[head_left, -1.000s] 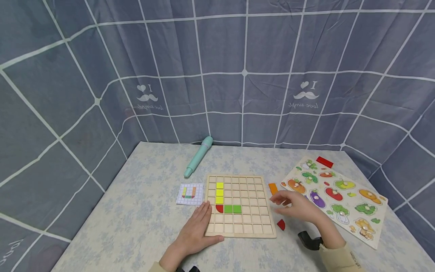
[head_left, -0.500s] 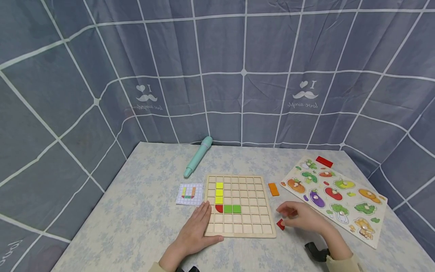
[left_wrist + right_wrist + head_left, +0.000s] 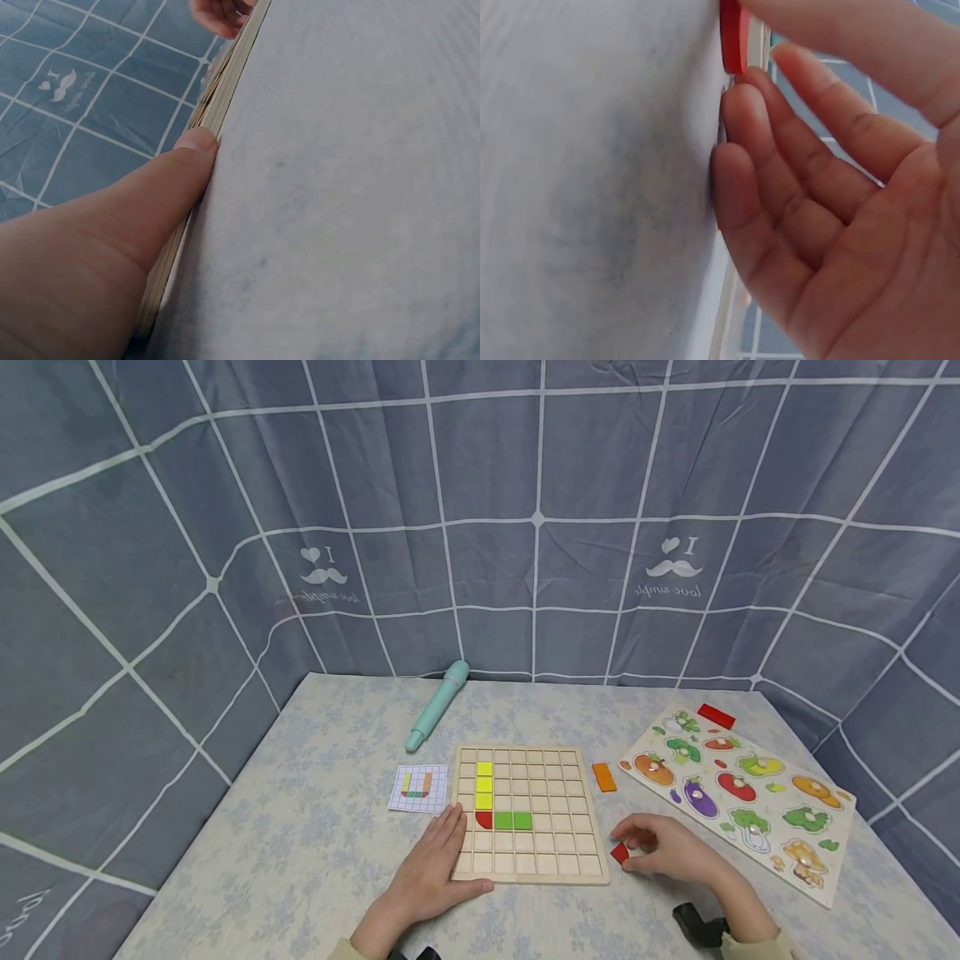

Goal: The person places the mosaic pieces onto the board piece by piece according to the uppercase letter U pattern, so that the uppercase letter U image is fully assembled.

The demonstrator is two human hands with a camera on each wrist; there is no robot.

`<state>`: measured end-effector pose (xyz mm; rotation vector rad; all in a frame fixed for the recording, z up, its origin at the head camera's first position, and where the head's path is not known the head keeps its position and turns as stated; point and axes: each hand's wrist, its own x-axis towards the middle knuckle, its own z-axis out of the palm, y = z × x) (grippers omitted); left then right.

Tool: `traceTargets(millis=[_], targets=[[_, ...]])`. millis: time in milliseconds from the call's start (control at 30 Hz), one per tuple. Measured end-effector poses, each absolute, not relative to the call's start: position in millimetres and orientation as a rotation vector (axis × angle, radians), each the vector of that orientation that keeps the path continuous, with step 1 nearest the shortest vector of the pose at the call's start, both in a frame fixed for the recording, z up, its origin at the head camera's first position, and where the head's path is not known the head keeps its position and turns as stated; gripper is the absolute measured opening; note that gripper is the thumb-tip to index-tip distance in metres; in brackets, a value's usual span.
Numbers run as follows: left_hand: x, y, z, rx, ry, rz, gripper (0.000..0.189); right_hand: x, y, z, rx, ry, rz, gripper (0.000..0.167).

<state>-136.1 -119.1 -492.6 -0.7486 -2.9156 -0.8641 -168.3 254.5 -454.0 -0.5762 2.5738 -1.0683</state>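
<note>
A wooden grid board (image 3: 555, 868) lies in the middle of the table. My left hand (image 3: 429, 872) rests flat on its left side, fingers straight, with the thumb against the near edge in the left wrist view (image 3: 172, 187). Set in the grid are a yellow column (image 3: 484, 785), a red quarter-circle piece (image 3: 484, 820) and two green squares (image 3: 513, 821). Right of the board, my right hand (image 3: 667, 852) pinches another red quarter-circle piece (image 3: 618, 853) at the table, thumb on its near side; its other fingers curl loosely in the right wrist view (image 3: 802, 180).
A pattern card (image 3: 418, 788) lies left of the board, below a turquoise microphone-shaped stick (image 3: 437, 708). An orange rectangular piece (image 3: 603, 777) lies by the board's right side. A vegetable puzzle board (image 3: 750, 810) covers the right, with a red block (image 3: 716, 717) at its top edge.
My right hand has moved down from beside the orange piece to the loose red quarter-circle, which has turned slightly under its fingers. My left hand has stayed on the board.
</note>
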Motion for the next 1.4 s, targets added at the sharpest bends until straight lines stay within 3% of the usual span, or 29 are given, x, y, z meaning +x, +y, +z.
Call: traceTargets(millis=[1400], targets=[[-136.0,-118.7,-491.8,-0.75,-2.912,-0.856,0.096,-167.1,258.7,-457.1,-0.617,2.548,-1.168,0.02]])
